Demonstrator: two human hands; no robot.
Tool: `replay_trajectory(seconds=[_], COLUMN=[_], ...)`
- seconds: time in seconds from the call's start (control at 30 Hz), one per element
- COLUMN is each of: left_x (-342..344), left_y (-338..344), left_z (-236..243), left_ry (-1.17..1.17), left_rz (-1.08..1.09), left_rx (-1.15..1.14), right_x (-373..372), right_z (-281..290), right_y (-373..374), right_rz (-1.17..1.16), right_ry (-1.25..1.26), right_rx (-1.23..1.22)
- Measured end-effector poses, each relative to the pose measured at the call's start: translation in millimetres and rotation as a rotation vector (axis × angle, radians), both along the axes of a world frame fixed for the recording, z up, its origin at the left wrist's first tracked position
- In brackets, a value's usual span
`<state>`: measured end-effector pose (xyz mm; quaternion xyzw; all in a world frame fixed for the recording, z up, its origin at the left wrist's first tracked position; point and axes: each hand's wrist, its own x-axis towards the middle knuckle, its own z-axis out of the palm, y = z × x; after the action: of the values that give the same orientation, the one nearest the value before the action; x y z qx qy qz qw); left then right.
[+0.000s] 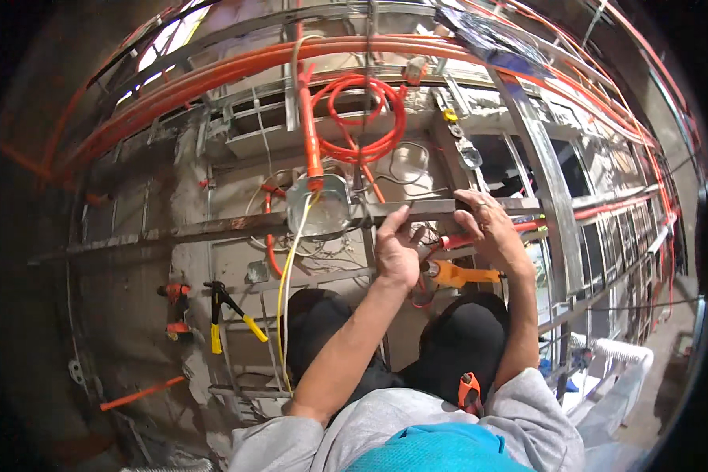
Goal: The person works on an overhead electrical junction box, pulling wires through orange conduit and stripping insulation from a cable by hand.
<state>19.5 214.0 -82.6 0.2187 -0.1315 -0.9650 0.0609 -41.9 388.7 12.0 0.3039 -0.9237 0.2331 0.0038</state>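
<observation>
My left hand (397,250), fingers apart and loosely bent, is just below a long metal bar (228,224). My right hand (492,236), fingers bent and apart, reaches to the same bar further right; I cannot tell whether it touches it. Nothing clearly shows in either hand. Left of them, a metal junction box (330,212) hangs below an orange conduit (308,126), with yellow and white wires (289,275) trailing down. An orange conduit end (456,241) with wires lies between my hands, and an orange-yellow tool (456,274) is just beneath them.
Coiled orange tubing (389,134) hangs above. A red-black drill (177,311) and yellow-handled cutters (232,315) are down left. An orange-handled tool (468,393) is by my leg. Metal framing (562,236), conduit runs (212,63) and flexible white ducting (621,350) surround me.
</observation>
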Motion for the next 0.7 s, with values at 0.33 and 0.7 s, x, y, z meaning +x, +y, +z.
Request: replay_trajectory(seconds=[0.33,0.7], left_x=[5.2,-2.0], left_y=[2.2,14.8], left_z=[23.4,1.5], left_ry=[-0.034,0.047], left_rz=[0.017,0.116], left_rx=[-0.051,-0.088], right_x=[-1.0,-3.0], right_z=[-8.3,-14.7], right_y=[7.5,0.1], right_rz=[0.048,0.056], right_ry=[0.016,-0.026], right_rx=[-0.023,-0.066])
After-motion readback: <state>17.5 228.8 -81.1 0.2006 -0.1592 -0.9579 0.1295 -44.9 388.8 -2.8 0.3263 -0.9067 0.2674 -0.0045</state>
